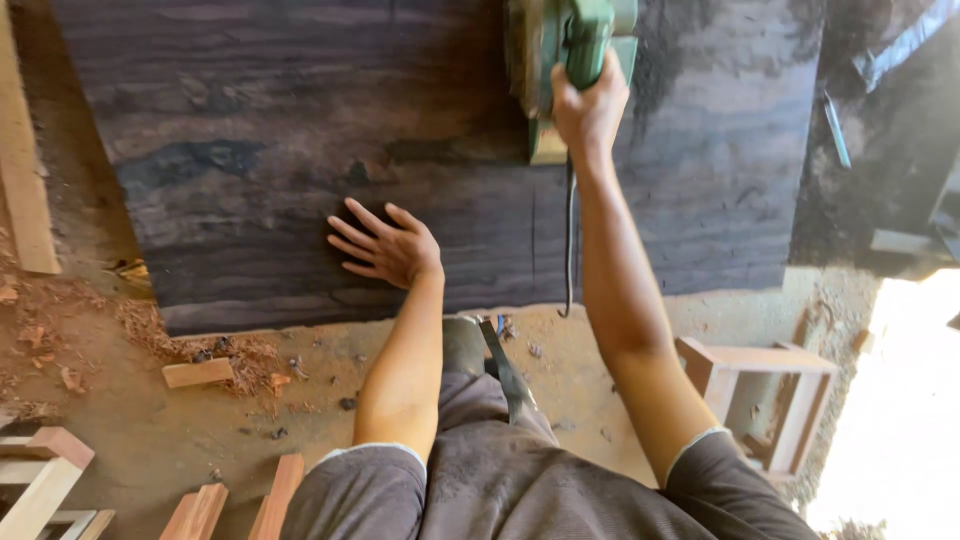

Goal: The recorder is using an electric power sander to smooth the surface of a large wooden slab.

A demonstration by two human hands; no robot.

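A broad slab of dark, streaked wood (300,150) lies flat, and on its far part, well beyond the near edge, sits a green electric power sander (565,60) whose handle the right hand (590,105) clasps with fingers closed around it, a dark cord (570,240) trailing from the tool back over the slab's near edge. The left hand (385,245) rests palm down on the slab near that edge, fingers spread and holding nothing. On the sandy floor off the slab's near left corner lies a small reddish offcut block (197,373) among wood shavings (150,330), and off its near right corner stands a small wooden stool frame (770,385).

Sander (570,60) on slab (300,130); left hand (390,248) flat left of it.
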